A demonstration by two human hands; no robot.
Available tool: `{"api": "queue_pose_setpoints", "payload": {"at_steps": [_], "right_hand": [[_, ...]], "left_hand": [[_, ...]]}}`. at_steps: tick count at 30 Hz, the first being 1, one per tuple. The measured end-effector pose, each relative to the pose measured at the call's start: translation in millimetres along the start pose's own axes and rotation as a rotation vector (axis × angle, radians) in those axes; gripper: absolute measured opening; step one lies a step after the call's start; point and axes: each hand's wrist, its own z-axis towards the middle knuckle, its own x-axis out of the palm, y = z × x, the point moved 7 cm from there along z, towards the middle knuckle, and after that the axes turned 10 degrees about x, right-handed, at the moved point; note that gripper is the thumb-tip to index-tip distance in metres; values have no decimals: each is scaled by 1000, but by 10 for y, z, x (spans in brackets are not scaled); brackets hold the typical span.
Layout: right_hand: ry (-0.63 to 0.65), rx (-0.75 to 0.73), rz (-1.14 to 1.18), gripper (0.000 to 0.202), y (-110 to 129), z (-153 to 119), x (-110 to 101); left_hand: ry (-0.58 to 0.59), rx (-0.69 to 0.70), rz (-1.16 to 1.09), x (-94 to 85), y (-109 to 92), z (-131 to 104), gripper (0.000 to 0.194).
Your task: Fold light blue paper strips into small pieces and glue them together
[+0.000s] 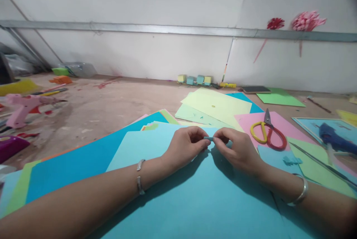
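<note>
Between my two hands is a small strip of blue paper (208, 139), pinched at both ends. The fingertips of my left hand (185, 143) grip its left end, and those of my right hand (237, 147) its right end. Most of the strip is hidden by the fingers, so its full shape does not show. Both hands are just above a large light blue paper sheet (206, 201), casting shadows on it. Scissors (268, 131) with one yellow and one red handle lie to the right of my right hand, on a pink sheet.
Stacked coloured sheets (72, 172) spread to the left. A pink glue gun (22, 108) lies at far left, a dark blue glue gun (334, 138) at far right. Tweezers (320, 162) and blue paper scraps (292, 160) lie right. Small paper cubes (195, 79) line the wall.
</note>
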Motion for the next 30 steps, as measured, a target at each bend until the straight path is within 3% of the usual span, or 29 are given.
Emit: {"api": "queue_pose_setpoints", "payload": {"at_steps": [15,24,30], "right_hand": [[-45,-18,-33,12,22,-23,18],[-107,-179,-137,12,98,-67,34],[-144,-353,-209,15,139,-122,100]], "left_hand": [[25,-3,10,33,-5,-14,5],[92,0,73,73,-65,-44,7],[95,171,383,46,-205,-70,9]]}}
